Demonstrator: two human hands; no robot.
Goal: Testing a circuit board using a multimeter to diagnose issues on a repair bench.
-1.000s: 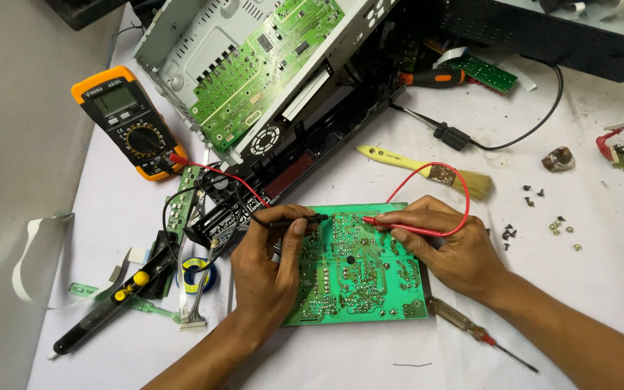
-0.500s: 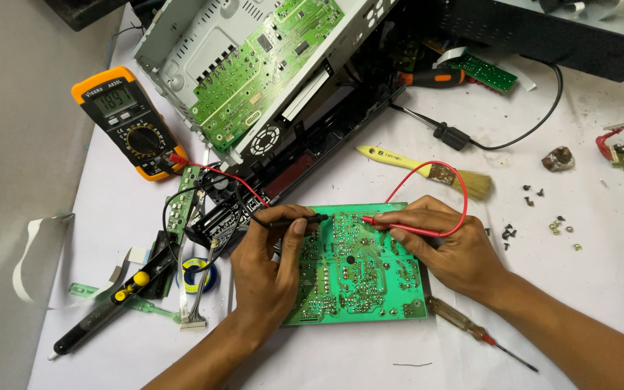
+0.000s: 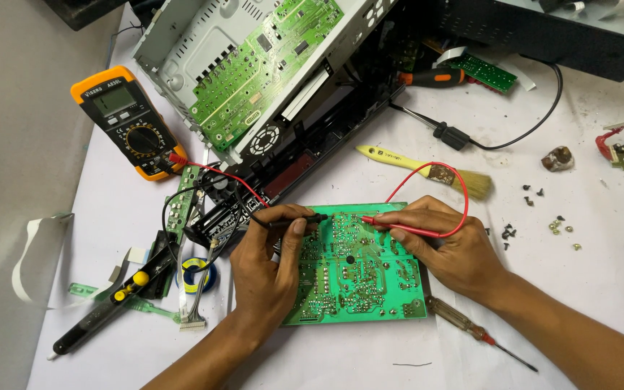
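green circuit board (image 3: 355,278) partly hidden under both hands, black casing (image 3: 543,36) cut off at top edge, loose screws (image 3: 536,209) too small to tell apart

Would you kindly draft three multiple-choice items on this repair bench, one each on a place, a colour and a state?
1. Where does the multimeter lie?
A. left of the opened chassis
B. on the green board
C. by the loose screws

2. Which probe does the right hand hold?
A. black
B. red
C. yellow

3. How does the paintbrush stand?
A. held in the left hand
B. lying untouched on the table
C. propped in the chassis

Answers: 1 A, it sits at the chassis's left. 2 B, the red probe is in it; the left hand holds the black probe. 3 B, no hand touches it.
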